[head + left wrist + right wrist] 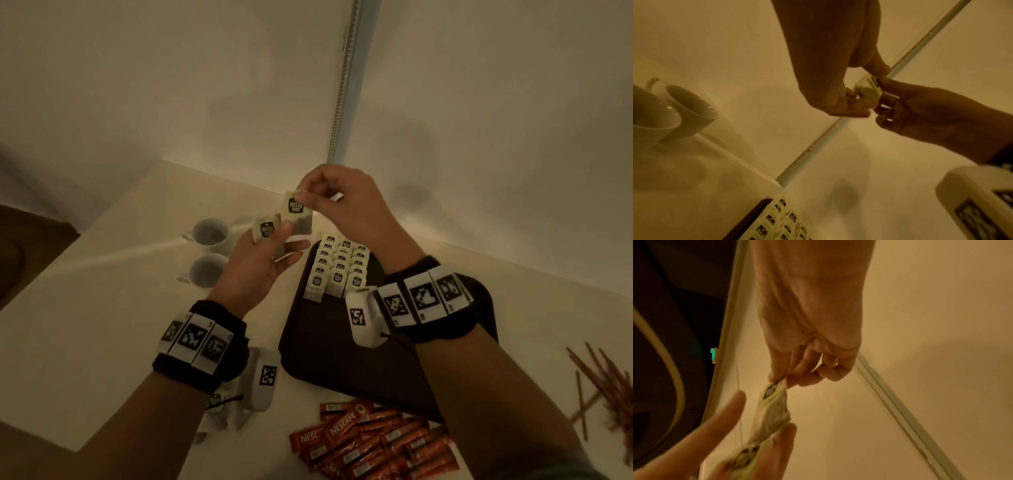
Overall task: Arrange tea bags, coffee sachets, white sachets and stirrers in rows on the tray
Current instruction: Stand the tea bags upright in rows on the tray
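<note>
Above the far left corner of the dark tray (329,349) both hands meet. My right hand (337,202) pinches the top corner of a pale tea bag (297,214) (774,404) between thumb and forefinger. My left hand (270,250) holds a second tea bag (265,229) with its thumb and its fingers touch the lower part of the first bag. Three rows of tea bags (337,269) (777,222) stand at the tray's far end. Red coffee sachets (373,442) lie heaped near the front. Wooden stirrers (606,387) lie at the right.
Two white cups (210,250) (674,110) stand left of the tray. More tea bags (219,407) lie under my left wrist. Walls meet in a corner with a metal strip (344,82) just behind the table. The table's left edge drops off to a dark floor.
</note>
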`<state>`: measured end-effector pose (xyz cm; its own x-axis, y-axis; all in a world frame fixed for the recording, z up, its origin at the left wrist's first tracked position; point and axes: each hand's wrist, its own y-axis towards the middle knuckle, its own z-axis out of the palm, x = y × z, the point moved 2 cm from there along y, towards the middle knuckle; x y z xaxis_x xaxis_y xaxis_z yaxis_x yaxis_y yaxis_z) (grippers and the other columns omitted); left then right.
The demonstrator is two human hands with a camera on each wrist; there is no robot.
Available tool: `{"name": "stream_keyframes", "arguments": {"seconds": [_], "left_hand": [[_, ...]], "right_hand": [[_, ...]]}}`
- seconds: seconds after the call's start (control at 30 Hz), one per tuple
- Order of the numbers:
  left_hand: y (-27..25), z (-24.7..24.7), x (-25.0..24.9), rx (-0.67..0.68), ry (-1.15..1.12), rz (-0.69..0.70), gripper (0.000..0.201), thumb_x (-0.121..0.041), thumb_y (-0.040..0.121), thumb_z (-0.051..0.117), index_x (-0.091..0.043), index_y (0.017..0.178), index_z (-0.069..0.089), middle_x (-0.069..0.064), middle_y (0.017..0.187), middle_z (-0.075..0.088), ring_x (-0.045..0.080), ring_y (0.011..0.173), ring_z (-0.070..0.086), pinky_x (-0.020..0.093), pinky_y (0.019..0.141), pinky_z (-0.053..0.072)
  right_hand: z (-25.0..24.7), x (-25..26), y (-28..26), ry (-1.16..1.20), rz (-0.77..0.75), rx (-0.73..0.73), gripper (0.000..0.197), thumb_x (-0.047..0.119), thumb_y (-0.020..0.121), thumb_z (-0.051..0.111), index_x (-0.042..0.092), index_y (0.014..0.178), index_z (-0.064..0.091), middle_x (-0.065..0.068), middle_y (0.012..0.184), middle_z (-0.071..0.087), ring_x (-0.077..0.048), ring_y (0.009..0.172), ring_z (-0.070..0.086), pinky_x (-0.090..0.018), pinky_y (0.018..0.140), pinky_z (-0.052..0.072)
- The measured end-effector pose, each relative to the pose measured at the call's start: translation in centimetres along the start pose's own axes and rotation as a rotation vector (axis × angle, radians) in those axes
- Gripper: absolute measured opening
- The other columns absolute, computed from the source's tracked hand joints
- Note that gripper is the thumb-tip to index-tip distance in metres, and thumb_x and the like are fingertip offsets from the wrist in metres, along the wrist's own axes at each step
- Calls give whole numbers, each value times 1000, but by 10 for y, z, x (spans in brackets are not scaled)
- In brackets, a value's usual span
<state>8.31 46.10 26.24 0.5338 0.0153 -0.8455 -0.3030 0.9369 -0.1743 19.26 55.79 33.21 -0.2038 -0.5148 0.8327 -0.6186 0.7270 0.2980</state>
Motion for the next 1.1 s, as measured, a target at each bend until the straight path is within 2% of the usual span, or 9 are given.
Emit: {"name": "stream_keyframes", "arguments": {"seconds": [0.1,0.2,0.33,0.53,0.67,0.87,1.03,1.1], "left_hand": [[-2,10,-4,33,78,76,19,-22,72,66,-17,89,58,-7,72,66,5,53,54,15,49,44],[0,18,-9,36,38,122,16,-16,77,72,-16,83,56,-8,59,56,4,46,45,15,43,37],[1,23,-12,64,0,138,13,-17,79,67,-15,84,55,-8,59,55,5,46,45,16,43,36],[-6,29,-10,108,19,111,18,-22,82,68,-13,80,53,-7,58,55,6,48,46,17,44,37],[-9,30,-12,117,-36,118,10,-22,79,60,-13,79,55,-6,58,55,5,48,46,16,44,37],[-10,29,-12,141,-66,124,15,-24,75,68,-13,79,58,-4,57,56,6,49,47,16,46,38],[-9,27,-10,114,-30,119,12,-18,81,68,-13,78,57,-4,57,56,6,49,48,16,46,38],[-8,24,-11,114,13,122,18,-25,79,73,-15,81,58,-4,59,56,7,50,48,17,47,39]], "right_hand": [[-13,26,8,-103,-96,19,4,19,82,70,15,82,71,7,72,67,-1,64,58,-9,63,44],[-21,49,12,-169,-168,34,6,21,80,72,15,81,73,9,71,67,1,63,58,-14,64,47],[-25,66,13,-230,-195,51,8,22,80,71,15,82,74,5,74,69,-6,65,58,-20,64,48],[-21,73,12,-316,-226,92,9,27,80,70,18,80,73,8,73,69,3,60,55,-14,61,44],[-22,73,12,-321,-224,94,9,27,80,70,19,80,73,7,74,69,3,59,54,-14,61,44],[-22,73,12,-330,-218,103,9,26,80,71,18,80,73,5,74,70,3,58,53,-11,61,42],[-24,70,10,-297,-200,93,7,23,80,71,17,80,73,9,72,67,3,61,54,-11,62,44],[-26,65,8,-228,-174,83,6,21,81,71,15,81,73,11,72,66,3,63,55,-11,64,45]]}}
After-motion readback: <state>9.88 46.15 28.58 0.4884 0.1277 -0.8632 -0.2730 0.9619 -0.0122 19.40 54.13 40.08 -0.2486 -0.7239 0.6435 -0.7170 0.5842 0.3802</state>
